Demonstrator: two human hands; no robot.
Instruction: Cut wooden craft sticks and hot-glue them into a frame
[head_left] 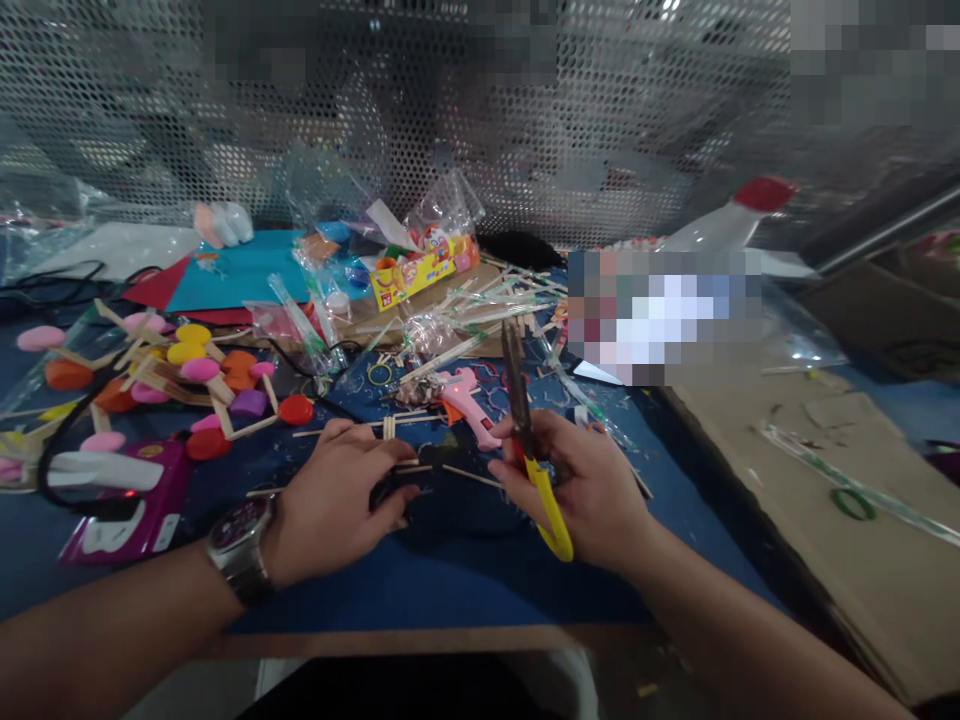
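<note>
In my right hand (592,480) is a pair of pliers (551,515) with yellow-and-red handles, its dark jaws pointing up and away from me. My left hand (341,500), with a watch (244,535) on the wrist, rests low over the blue table, thumb and index finger apart. Thin wooden sticks (416,468) lie at its fingertips; the underside of the hand is hidden. Another thin stick (471,476) lies between the two hands. Just beyond them is a pink glue gun (469,405).
At the left stand stick structures with coloured foam-like pieces (247,403) beside a purple box (169,490). Plastic packets (424,272), loose sticks and blue paper (232,275) fill the back. Cardboard (810,470) lies right, near a red-capped bottle (720,230). Perforated metal mesh (480,120) rises behind.
</note>
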